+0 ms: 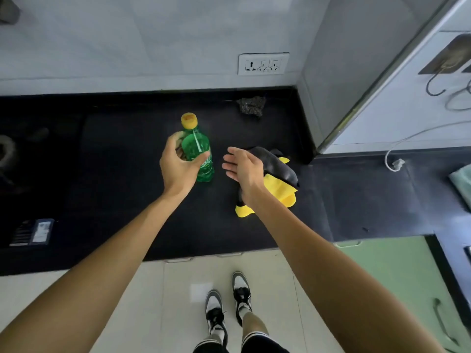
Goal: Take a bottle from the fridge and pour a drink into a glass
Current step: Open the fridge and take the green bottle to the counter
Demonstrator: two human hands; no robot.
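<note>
On the black counter (127,200) left hand (175,166) grips ribbed green plastic bottle (200,151); right hand (243,166) open, empty

Left hand (178,166) curled gripping; right hand (244,168) open.

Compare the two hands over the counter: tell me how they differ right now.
The left hand is wrapped around the green bottle, which stands upright on the black counter; the right hand holds nothing. The left hand's fingers curl around the bottle; the right hand's are open and spread. The right hand hovers above a yellow and black cloth; the left is clear of it. Both are bare.
</note>
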